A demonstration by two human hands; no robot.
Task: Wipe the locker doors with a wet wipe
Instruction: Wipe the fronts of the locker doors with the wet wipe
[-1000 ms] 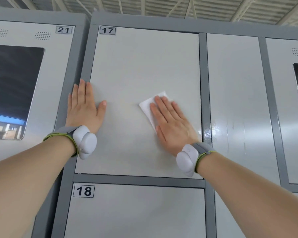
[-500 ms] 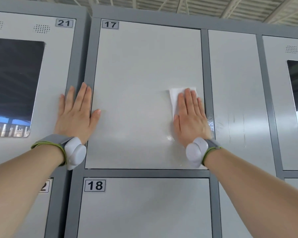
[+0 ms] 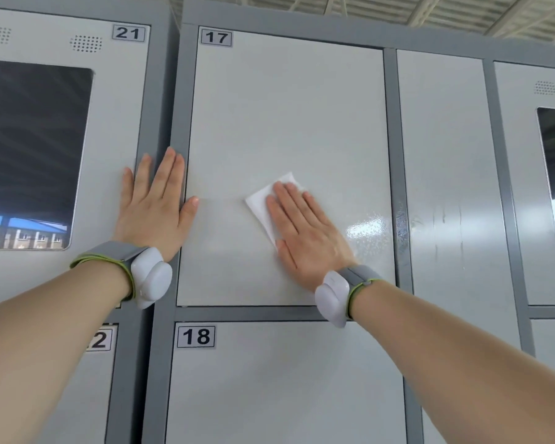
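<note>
The pale grey locker door 17 [image 3: 285,116] fills the middle of the head view. My right hand [image 3: 305,232] lies flat on its lower half and presses a white wet wipe [image 3: 263,200] against it; the wipe sticks out up and left of my fingers. A shiny wet patch [image 3: 366,229] shows to the right of that hand. My left hand [image 3: 156,206] rests flat and spread on the grey frame between doors 21 and 17, with nothing in it.
Door 18 [image 3: 285,379] is below, door 21 [image 3: 61,139] with a dark window at left. An unnumbered door [image 3: 446,171] with streaks lies to the right, then another windowed door [image 3: 551,187]. Grey frame bars separate all doors.
My right hand has slid the wipe left from door 17's right edge toward its middle, fingers now angled up-left. My left hand has stayed on the frame.
</note>
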